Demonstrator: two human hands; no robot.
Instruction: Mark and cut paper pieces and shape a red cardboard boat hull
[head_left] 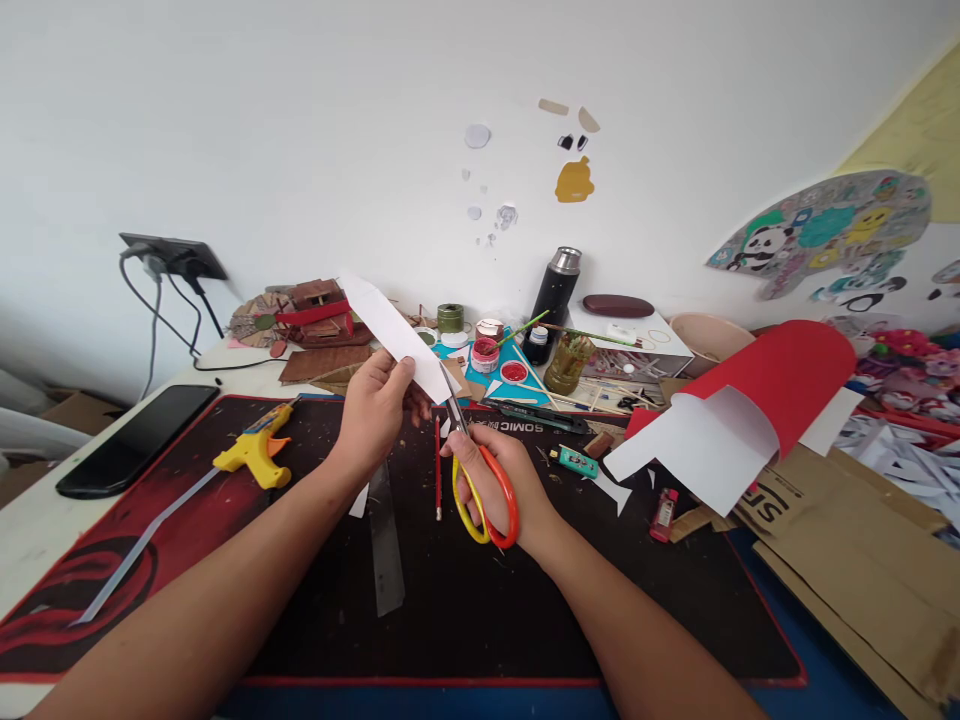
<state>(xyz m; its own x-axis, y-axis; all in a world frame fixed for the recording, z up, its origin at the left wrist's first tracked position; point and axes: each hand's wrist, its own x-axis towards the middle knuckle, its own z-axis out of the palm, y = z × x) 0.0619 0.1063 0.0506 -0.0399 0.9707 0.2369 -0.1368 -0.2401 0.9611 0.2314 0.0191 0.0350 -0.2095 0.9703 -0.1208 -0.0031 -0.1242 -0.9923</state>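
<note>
My left hand pinches a white paper strip between thumb and fingers, holding it up at a slant over the mat. In my right hand is a pair of scissors with one red and one yellow handle loop. The scissor blades meet the lower right end of the strip; whether they have cut into it I cannot tell. Below my hands, a steel ruler and a red pencil lie on the black mat.
A yellow glue gun lies at left near a black phone-like slab. Behind stand paint jars and a black thermos. At right are a curled red sheet, a green lighter and cardboard.
</note>
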